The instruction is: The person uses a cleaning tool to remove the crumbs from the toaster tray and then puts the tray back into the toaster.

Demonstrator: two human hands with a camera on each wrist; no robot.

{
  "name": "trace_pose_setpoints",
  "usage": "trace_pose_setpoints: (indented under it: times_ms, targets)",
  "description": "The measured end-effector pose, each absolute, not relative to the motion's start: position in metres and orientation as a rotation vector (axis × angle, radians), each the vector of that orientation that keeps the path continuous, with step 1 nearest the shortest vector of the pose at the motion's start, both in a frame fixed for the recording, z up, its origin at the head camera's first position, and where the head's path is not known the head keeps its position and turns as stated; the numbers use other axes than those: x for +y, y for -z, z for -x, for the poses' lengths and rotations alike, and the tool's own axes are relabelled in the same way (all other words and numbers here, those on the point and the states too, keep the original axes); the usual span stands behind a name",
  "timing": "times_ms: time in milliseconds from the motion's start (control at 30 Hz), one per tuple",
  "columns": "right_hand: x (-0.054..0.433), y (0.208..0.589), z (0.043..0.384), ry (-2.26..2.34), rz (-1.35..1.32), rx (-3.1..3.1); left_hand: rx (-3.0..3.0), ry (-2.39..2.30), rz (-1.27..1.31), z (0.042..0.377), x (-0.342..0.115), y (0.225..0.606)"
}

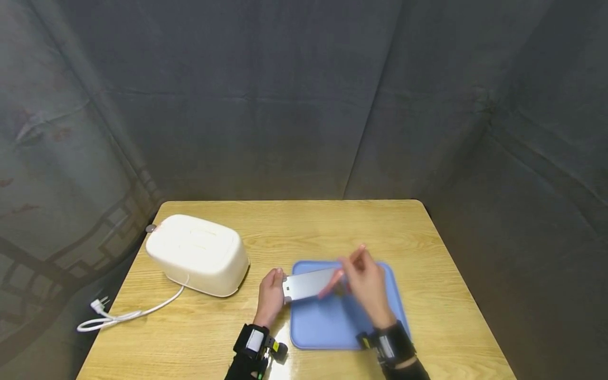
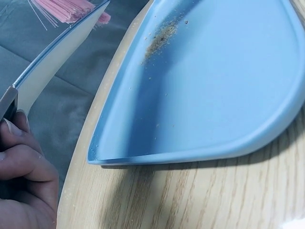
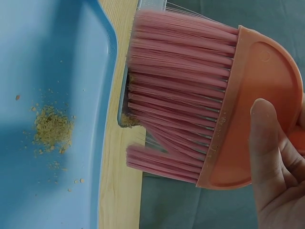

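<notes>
My left hand (image 1: 271, 298) grips one end of a thin metal crumb tray (image 1: 304, 285), tilted over the left part of a blue tray (image 1: 323, 331). My right hand (image 1: 369, 287) holds a small brush (image 3: 259, 109) with an orange handle and pink bristles, thumb flat on the handle. In the right wrist view the bristles lie across the crumb tray, and some crumbs (image 3: 127, 120) show at its corner. A small heap of brownish crumbs (image 3: 53, 126) lies in the blue tray, with loose bits scattered around it.
A white toaster-like appliance (image 1: 195, 253) stands at the table's left, a small grey knob (image 1: 151, 228) at its far-left end. Its white cord (image 1: 138, 315) loops forward to a plug (image 1: 98, 305) near the left edge. Grey cloth (image 1: 266, 105) hangs behind the wooden table (image 1: 304, 227).
</notes>
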State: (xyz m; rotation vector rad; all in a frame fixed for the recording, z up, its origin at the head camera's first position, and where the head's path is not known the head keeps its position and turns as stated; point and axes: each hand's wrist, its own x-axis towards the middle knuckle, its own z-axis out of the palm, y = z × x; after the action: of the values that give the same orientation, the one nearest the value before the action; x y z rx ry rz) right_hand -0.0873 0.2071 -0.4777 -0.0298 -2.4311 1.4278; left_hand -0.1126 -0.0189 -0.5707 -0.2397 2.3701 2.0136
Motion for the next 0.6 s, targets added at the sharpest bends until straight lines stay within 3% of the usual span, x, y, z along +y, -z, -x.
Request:
trace_pose_setpoints:
  times_ms: [600]
  targets:
    - [0.2096,0.4815,0.0834,-1.385,0.107,-2.423,2.383,-2.029,0.269,0.1143,-0.0158,0.5748]
